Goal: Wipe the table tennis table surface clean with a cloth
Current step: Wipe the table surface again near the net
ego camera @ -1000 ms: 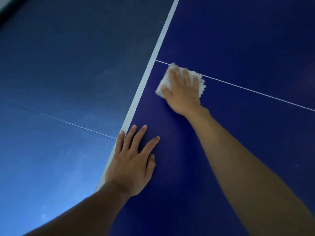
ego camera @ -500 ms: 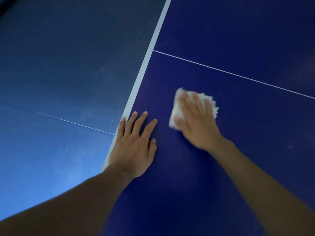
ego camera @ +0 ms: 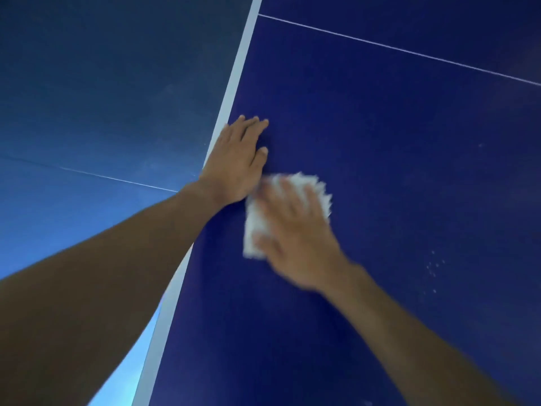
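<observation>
Cloth (ego camera: 253,230), white and fluffy, lies lengthwise near-to-far on the dark blue table (ego camera: 409,171) under the straight-fingered right hand (ego camera: 295,241); left hand (ego camera: 237,162) rests flat, empty.

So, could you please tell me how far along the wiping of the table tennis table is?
Partway, it seems. The table around the left hand, which rests flat by the white edge line, shows no marks. The right hand, blurred, presses the cloth just beside it. Further right, pale specks remain to wipe.
</observation>
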